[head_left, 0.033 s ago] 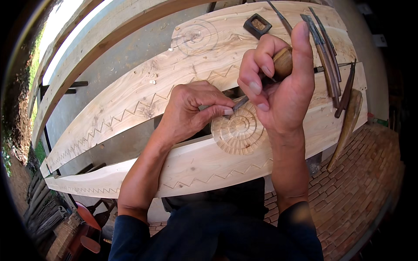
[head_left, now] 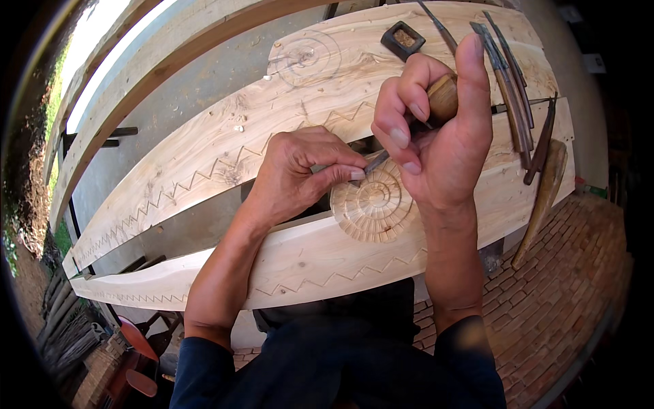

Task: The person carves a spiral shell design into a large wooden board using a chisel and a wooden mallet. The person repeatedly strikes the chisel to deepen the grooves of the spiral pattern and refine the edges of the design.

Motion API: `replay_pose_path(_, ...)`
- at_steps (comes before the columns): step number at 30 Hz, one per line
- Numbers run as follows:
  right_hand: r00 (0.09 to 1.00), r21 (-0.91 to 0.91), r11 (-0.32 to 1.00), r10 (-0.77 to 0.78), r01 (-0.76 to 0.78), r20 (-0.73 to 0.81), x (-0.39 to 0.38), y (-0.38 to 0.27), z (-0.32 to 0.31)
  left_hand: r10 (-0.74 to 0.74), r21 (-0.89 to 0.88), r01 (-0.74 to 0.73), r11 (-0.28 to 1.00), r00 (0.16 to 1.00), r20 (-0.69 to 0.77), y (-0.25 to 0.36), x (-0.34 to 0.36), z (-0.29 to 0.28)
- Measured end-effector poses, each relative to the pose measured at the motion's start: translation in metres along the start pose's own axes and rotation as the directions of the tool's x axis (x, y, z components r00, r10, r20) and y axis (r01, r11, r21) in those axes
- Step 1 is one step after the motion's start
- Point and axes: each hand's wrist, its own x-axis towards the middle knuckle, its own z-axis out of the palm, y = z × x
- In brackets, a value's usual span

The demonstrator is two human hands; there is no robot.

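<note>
A carving chisel with a rounded wooden handle (head_left: pixel 443 99) slants down over a pale board. My right hand (head_left: pixel 439 140) is curled round it below the handle's end, thumb pointing up. Thumb and fingertips of my left hand (head_left: pixel 300 170) pinch the metal blade (head_left: pixel 377 161) close to its tip. That tip is at the upper left rim of a carved round rosette (head_left: pixel 375 203) with rings and radial cuts; my fingers hide the exact contact. The rosette is on the near board (head_left: pixel 225 276), where my left forearm rests. Zigzag lines are cut into this board.
Beyond a gap lies a wider board (head_left: pixel 204 146) with zigzags, wood chips and a pencilled circle (head_left: pixel 304 58). A small dark box (head_left: pixel 402 40) sits on it. Several chisels (head_left: pixel 507 85) and a wooden club (head_left: pixel 543 201) lie at the right. Curved beams (head_left: pixel 170 58) stand at far left.
</note>
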Motion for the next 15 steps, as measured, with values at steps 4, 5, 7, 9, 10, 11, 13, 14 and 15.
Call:
replay_pose_path(4,1.0,-0.02,1.0,0.001,-0.001,-0.011,-0.0003,0.0003,0.0007,0.002,0.016,-0.002,1.0,1.0,0.005,-0.0018,-0.0006,0.0)
replay_pose_path(5,1.0,-0.03,1.0,0.002,-0.003,-0.018,-0.0002,0.0004,0.0014,-0.001,0.017,0.001,1.0,1.0,0.0,-0.0008,-0.0004,0.0002)
replay_pose_path(7,0.999,-0.036,0.999,0.008,-0.009,-0.031,0.0007,0.0003,0.0007,-0.004,0.017,0.004,1.0,1.0,-0.01,0.0027,0.0004,0.0009)
replay_pose_path(9,0.999,-0.024,0.999,0.02,-0.021,-0.038,0.0036,0.0007,-0.002,-0.022,0.033,0.022,0.999,1.0,-0.007,0.0037,0.0002,0.0012)
replay_pose_path(10,0.999,-0.025,0.999,0.025,-0.026,-0.038,0.0033,0.0001,-0.0022,-0.03,0.042,0.031,0.999,1.0,-0.007,0.0041,0.0001,0.001)
replay_pose_path(11,0.999,-0.027,0.999,0.031,-0.032,-0.038,0.0028,-0.0009,-0.0021,-0.032,0.043,0.032,0.999,0.999,-0.008,0.0042,0.0003,0.0009)
replay_pose_path(13,0.999,-0.03,0.999,0.035,-0.036,-0.033,0.0027,-0.0017,-0.0013,-0.036,0.044,0.037,0.998,0.999,-0.008,0.0043,0.0007,0.0008)
replay_pose_path(14,0.999,-0.033,0.999,0.033,-0.034,-0.027,0.0031,-0.0018,-0.0006,-0.043,0.042,0.043,0.998,0.999,-0.01,0.0051,0.0007,0.0009)
replay_pose_path(15,0.999,-0.036,0.999,0.031,-0.031,-0.022,0.0033,-0.002,-0.0003,-0.049,0.039,0.049,0.998,0.999,-0.012,0.0063,0.0008,0.0009)
